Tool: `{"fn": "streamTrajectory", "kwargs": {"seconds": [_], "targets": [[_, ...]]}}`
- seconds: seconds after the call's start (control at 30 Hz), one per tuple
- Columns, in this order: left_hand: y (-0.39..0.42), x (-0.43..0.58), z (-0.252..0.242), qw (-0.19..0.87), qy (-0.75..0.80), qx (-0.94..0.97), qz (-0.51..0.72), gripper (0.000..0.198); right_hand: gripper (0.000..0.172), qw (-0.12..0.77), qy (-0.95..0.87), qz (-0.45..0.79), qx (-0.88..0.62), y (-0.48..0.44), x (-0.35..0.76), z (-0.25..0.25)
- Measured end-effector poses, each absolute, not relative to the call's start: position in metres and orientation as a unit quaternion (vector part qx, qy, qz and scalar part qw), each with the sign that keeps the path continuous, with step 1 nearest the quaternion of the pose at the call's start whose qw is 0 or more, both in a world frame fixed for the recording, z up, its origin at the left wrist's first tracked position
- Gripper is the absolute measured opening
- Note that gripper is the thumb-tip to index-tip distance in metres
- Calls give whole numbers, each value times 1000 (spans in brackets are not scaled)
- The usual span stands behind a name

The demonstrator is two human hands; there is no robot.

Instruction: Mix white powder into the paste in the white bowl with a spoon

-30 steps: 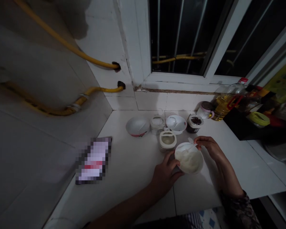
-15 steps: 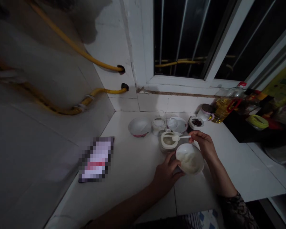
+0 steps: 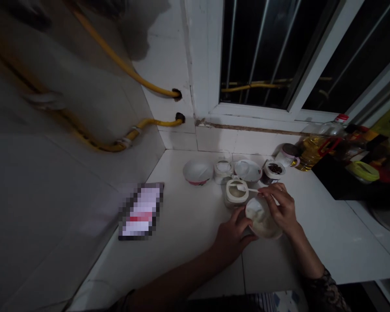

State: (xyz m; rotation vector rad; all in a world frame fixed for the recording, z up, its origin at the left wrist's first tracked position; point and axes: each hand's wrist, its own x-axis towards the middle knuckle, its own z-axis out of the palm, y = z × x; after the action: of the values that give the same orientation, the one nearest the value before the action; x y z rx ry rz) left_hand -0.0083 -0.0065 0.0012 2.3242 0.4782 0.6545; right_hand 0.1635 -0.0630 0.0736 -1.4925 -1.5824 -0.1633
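Note:
My left hand (image 3: 234, 232) is closed on the left side of a white bowl (image 3: 264, 229) with pale powdery or creamy contents. Between its thumb and fingers, my right hand (image 3: 281, 208) pinches the handle of a small white spoon (image 3: 252, 190). The spoon's head lies over the mouth of a square seasoning jar (image 3: 236, 200) with a white rim, just beyond the bowl. Part of the bowl's right rim is hidden behind my right hand. What the spoon carries, if anything, is too small to make out.
Behind stand a bowl (image 3: 198, 172), a jar of white stuff (image 3: 223, 172), a shallow dish (image 3: 248, 170) and a jar with dark red contents (image 3: 274, 170). An oil bottle (image 3: 315, 147) is by the window. A pixelated flat object (image 3: 141, 212) lies left.
My right hand has lowered and turned, now covering part of the bowl. The spoon still lies over the jar's mouth. The whole view has shifted, so things appear further right.

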Motion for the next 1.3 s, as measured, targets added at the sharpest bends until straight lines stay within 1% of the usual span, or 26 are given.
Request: {"fn": "streamTrajectory", "kwargs": {"seconds": [0.07, 0.13, 0.17, 0.23, 0.3, 0.4, 0.5, 0.6, 0.73, 0.97, 1.03, 1.17, 1.3], "targets": [[-7, -8, 1, 338, 184, 890, 245, 26, 12, 544, -538, 33, -644, -63, 166, 71], [-7, -8, 1, 342, 186, 889, 242, 27, 13, 602, -457, 125, -643, -65, 172, 70], [-7, -8, 1, 343, 187, 888, 242, 28, 13, 623, -436, 161, -630, -66, 177, 70], [-6, -8, 1, 340, 185, 888, 247, 29, 15, 635, -424, 217, -609, -70, 188, 72], [-6, -9, 1, 337, 183, 889, 251, 28, 16, 616, -419, 261, -614, -74, 198, 75], [-6, -9, 1, 335, 185, 890, 247, 28, 18, 549, -435, 300, -648, -80, 207, 78], [-6, -9, 3, 334, 190, 892, 239, 28, 22, 472, -469, 326, -672, -82, 207, 81], [-6, -9, 4, 337, 188, 892, 236, 27, 25, 428, -493, 333, -680, -83, 204, 83], [-6, -9, 4, 338, 188, 893, 230, 28, 26, 418, -506, 312, -687, -83, 204, 83], [-6, -9, 3, 334, 192, 894, 227, 26, 18, 389, -553, 271, -685, -79, 193, 74], [-6, -10, 4, 334, 189, 893, 234, 27, 17, 393, -550, 295, -676, -78, 190, 74], [-6, -10, 3, 335, 185, 892, 239, 26, 16, 429, -499, 361, -661, -79, 196, 77], [-6, -10, 2, 330, 196, 894, 231, 26, 12, 439, -491, 336, -673, -81, 200, 79]]}}
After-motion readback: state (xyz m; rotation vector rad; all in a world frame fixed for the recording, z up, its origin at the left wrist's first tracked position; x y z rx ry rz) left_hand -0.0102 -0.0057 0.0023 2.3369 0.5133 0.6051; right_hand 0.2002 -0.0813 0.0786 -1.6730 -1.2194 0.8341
